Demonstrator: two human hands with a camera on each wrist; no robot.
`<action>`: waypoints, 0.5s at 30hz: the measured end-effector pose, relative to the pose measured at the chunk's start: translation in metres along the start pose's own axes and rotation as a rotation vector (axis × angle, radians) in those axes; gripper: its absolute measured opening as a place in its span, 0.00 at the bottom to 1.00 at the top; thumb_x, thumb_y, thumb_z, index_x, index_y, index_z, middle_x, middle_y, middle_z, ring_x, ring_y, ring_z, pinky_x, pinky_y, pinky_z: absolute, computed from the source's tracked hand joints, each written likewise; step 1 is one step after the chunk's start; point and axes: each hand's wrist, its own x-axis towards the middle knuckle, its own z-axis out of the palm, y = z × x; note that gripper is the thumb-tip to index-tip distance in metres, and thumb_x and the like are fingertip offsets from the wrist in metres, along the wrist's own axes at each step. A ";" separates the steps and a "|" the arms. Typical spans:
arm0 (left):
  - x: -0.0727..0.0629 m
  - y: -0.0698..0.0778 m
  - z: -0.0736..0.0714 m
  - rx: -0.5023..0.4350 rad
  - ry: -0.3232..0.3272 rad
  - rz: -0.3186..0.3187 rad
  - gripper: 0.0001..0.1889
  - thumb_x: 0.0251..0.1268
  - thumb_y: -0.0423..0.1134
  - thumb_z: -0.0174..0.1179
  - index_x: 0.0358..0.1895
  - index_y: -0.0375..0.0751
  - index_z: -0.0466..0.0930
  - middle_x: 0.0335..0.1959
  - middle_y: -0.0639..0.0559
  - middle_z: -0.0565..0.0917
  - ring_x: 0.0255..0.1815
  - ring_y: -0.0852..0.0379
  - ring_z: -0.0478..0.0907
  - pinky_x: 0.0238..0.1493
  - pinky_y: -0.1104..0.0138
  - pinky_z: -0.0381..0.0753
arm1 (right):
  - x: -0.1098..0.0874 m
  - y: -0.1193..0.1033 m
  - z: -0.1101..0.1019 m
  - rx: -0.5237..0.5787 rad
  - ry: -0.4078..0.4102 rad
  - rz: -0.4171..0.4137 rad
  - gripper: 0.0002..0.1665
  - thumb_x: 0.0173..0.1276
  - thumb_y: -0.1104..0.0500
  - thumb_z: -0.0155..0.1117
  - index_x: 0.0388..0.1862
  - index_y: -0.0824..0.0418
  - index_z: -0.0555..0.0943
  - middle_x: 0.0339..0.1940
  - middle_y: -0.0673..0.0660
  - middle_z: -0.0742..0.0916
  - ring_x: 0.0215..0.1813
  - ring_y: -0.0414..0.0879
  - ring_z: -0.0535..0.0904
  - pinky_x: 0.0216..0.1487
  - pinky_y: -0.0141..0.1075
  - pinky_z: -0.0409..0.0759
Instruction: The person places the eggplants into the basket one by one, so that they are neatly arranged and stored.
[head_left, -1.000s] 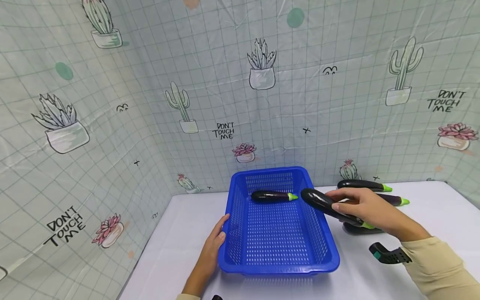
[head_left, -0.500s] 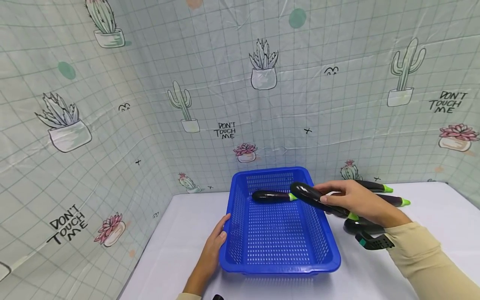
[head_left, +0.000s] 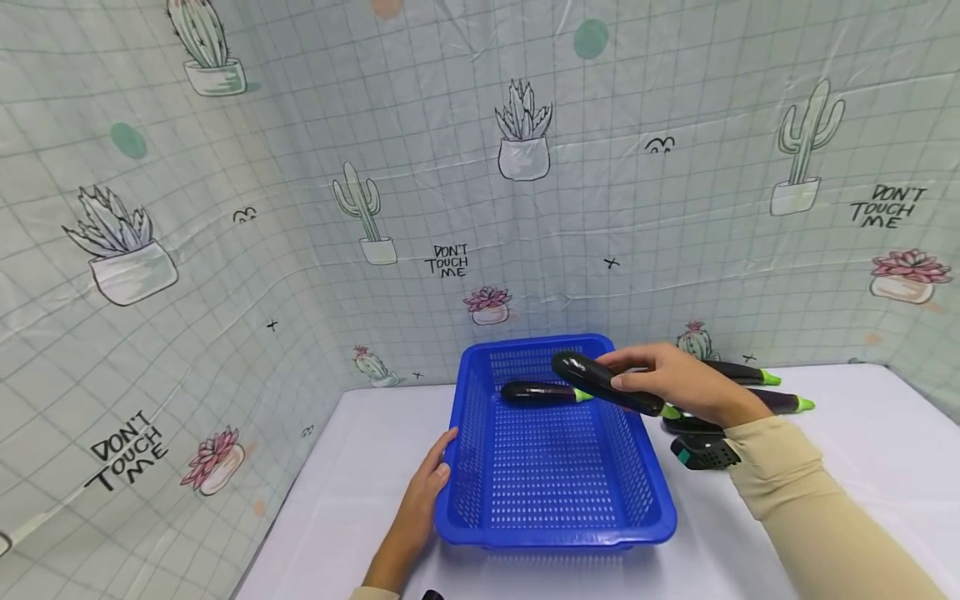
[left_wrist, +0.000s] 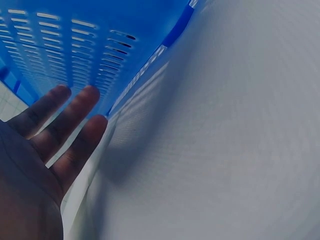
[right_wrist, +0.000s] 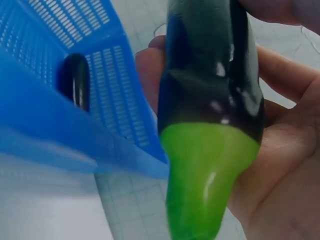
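Note:
My right hand [head_left: 671, 382] grips a dark glossy eggplant [head_left: 588, 377] between thumb and fingers, over the right wall of the blue plastic basket [head_left: 555, 537]. Its rounded end points left over the basket's inside, while the green stem end [right_wrist: 205, 170] lies near the palm. Another eggplant [head_left: 534, 392] rests inside the basket near the far wall. Along the left side of the basket, my left hand [head_left: 420, 496] lies against the outer wall. In the left wrist view its fingers [left_wrist: 75, 112] look straight, close to the slotted wall.
Right of the basket, more eggplants [head_left: 783, 402] lie on the white table [head_left: 322, 500], partly hidden by the right arm. A grid-patterned cloth [head_left: 420, 150] with cactus drawings stands behind and to the left. A black strap device [head_left: 705, 452] sits at the right wrist.
My right hand has carried its eggplant leftward and slightly up, from the basket's right edge to over its inside. The left hand and basket stay in place.

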 end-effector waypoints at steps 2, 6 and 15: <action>0.000 0.000 0.000 -0.001 -0.001 0.000 0.28 0.79 0.47 0.37 0.79 0.51 0.58 0.80 0.42 0.55 0.79 0.38 0.50 0.73 0.37 0.46 | 0.005 0.001 0.002 0.024 -0.001 0.002 0.29 0.74 0.54 0.62 0.69 0.67 0.74 0.62 0.67 0.80 0.56 0.55 0.81 0.52 0.40 0.82; 0.001 0.000 0.000 -0.001 -0.003 0.003 0.28 0.80 0.47 0.37 0.79 0.51 0.57 0.80 0.42 0.55 0.79 0.38 0.49 0.73 0.37 0.46 | 0.014 0.003 0.007 0.037 0.007 0.011 0.30 0.74 0.52 0.63 0.70 0.66 0.73 0.64 0.66 0.79 0.59 0.55 0.80 0.56 0.41 0.81; 0.000 0.001 0.000 0.003 0.003 0.001 0.28 0.79 0.47 0.37 0.79 0.51 0.58 0.79 0.42 0.56 0.79 0.37 0.50 0.72 0.36 0.46 | 0.031 0.002 0.017 0.033 0.003 0.036 0.33 0.72 0.49 0.65 0.70 0.64 0.74 0.68 0.63 0.77 0.66 0.55 0.75 0.63 0.48 0.75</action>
